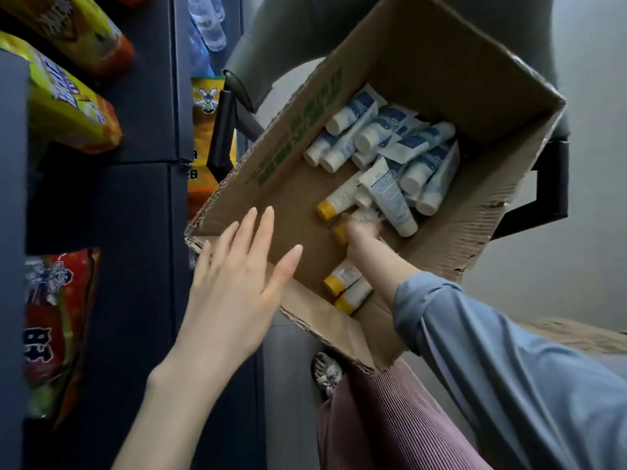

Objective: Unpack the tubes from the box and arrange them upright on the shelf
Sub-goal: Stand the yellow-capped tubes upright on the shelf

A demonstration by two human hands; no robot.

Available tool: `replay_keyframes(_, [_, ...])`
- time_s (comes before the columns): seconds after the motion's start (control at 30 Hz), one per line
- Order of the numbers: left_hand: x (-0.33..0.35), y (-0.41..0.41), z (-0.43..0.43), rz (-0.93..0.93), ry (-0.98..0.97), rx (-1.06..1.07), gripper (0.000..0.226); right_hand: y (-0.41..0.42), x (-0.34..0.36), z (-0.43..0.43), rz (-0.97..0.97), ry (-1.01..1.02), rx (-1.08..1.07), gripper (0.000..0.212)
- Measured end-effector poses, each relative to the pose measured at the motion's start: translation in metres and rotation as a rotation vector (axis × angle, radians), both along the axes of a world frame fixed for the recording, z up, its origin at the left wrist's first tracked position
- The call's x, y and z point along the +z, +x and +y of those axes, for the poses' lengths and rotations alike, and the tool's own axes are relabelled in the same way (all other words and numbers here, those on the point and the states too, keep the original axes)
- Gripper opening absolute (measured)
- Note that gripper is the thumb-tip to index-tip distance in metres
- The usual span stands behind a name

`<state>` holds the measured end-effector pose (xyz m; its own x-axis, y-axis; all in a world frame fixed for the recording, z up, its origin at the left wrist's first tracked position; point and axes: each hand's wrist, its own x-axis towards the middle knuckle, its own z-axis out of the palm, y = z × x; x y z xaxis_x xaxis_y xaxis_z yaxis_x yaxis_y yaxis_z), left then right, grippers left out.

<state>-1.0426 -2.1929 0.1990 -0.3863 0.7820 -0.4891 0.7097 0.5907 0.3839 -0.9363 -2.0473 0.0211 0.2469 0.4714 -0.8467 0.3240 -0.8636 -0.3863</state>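
An open cardboard box [424, 62] sits on a grey chair and holds several tubes lying flat. White-and-blue tubes [390, 130] are piled at its far side. Yellow-capped tubes [339, 198] lie nearer me. My right hand [361, 230] reaches into the box and grips one yellow-capped tube [340, 232], which its fingers partly hide. My left hand [237, 276] hovers with straight spread fingers over the box's near left corner, holding nothing. The dark shelf [142, 205] stands at the left.
Yellow and red snack bags [68, 96] fill the shelf compartments on the left. Clear bottles [207, 25] lie at the top. The chair's black armrests [222, 130] flank the box. A slipper [327, 373] is on the floor below.
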Motion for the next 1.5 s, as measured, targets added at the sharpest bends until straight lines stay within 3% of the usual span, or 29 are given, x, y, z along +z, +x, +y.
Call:
replay_keyframes(0.2, [-0.003,0.003,-0.009,-0.052,-0.001,0.025,0.070,-0.007,-0.007,0.001,-0.004,-0.007,-0.171,0.087])
replay_keyframes(0.27, [-0.003,0.002,-0.012,-0.051,-0.004,0.029,0.070,-0.007,-0.001,0.000,0.060,-0.027,-0.230,0.071])
replay_keyframes(0.4, [-0.002,0.003,-0.014,-0.051,0.026,0.063,0.070,-0.005,0.029,-0.009,0.417,-0.271,-0.448,0.045])
replay_keyframes(0.47, [-0.001,0.004,-0.013,-0.066,0.055,0.095,0.069,-0.004,0.043,-0.024,0.530,-0.364,-0.445,0.027])
replay_keyframes(0.6, [0.000,0.005,-0.012,-0.094,0.088,0.146,0.070,0.002,0.074,-0.057,0.636,-0.316,-0.267,0.016])
replay_keyframes(0.77, [0.000,0.005,-0.015,-0.143,0.118,0.220,0.070,0.015,0.113,-0.087,0.748,-0.090,0.118,0.042])
replay_keyframes(0.87, [-0.002,0.007,-0.015,-0.265,0.158,0.339,0.072,0.020,0.135,-0.093,0.759,0.055,0.272,0.046])
replay_keyframes(0.97, [-0.001,0.010,-0.015,-0.388,0.253,0.419,0.058,0.020,0.151,-0.091,0.800,0.182,0.386,0.047])
replay_keyframes(1.2, [0.004,0.012,-0.014,-0.519,0.509,0.597,0.026,0.013,0.162,-0.092,0.832,0.365,0.536,0.049])
replay_keyframes(1.5, [0.004,0.005,-0.018,-0.554,0.573,0.696,0.036,0.005,0.159,-0.100,0.807,0.389,0.572,0.047])
